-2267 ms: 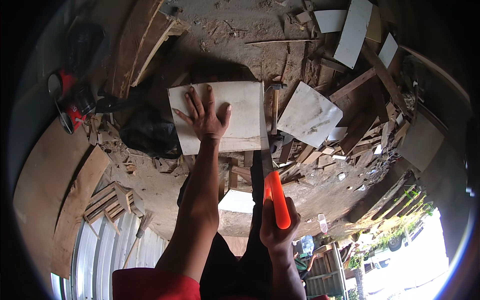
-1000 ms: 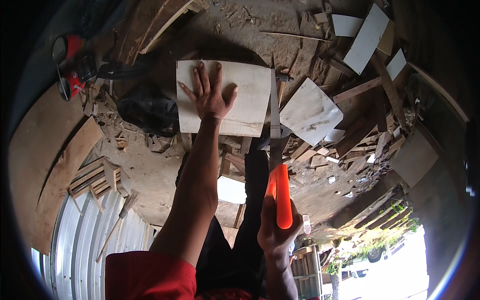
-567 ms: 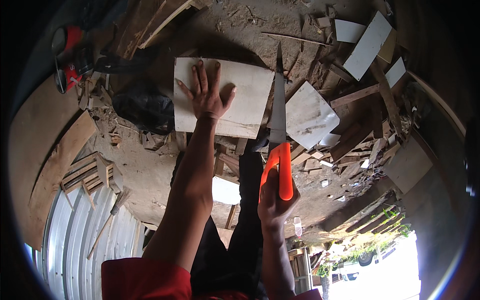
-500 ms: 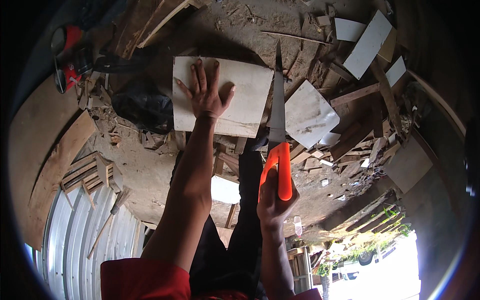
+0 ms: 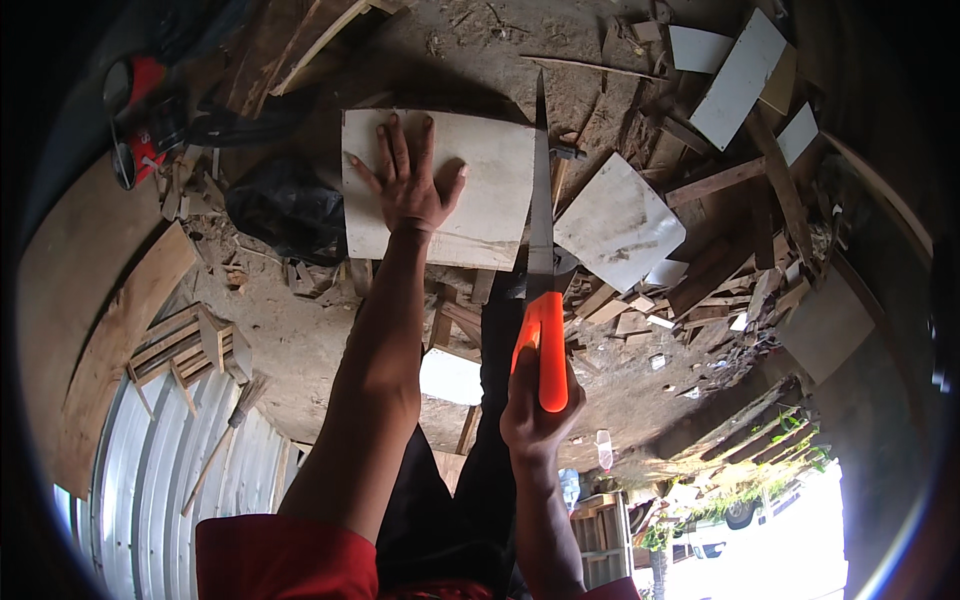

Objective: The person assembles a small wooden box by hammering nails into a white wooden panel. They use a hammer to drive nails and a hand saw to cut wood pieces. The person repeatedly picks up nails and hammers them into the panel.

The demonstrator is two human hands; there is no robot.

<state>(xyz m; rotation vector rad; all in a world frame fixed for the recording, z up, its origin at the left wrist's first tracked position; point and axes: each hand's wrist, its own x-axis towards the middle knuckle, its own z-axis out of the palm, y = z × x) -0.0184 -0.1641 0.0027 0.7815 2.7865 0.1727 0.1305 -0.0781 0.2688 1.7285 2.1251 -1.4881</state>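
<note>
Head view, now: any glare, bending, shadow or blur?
Head view throughout: glare whites out the outdoor opening, lower right; the corrugated metal sheeting bows, lower left; dark shadow lies beyond the white board; the saw blade shows no obvious blur.

The left hand (image 5: 412, 200) covers a patch of the white board (image 5: 490, 180), and the board hides most of what props it up. Whether the saw (image 5: 541, 230) touches the board's right edge cannot be told. Most fingers of the right hand (image 5: 535, 415) are hidden by the orange handle (image 5: 553, 350). The hammer (image 5: 569, 153) is partly lost behind the blade. The lower edge cuts off both red sleeves (image 5: 290, 560). Glare blots out detail around the wheel (image 5: 740, 515), and many wood scraps (image 5: 715, 312) are too small to tell apart
</note>
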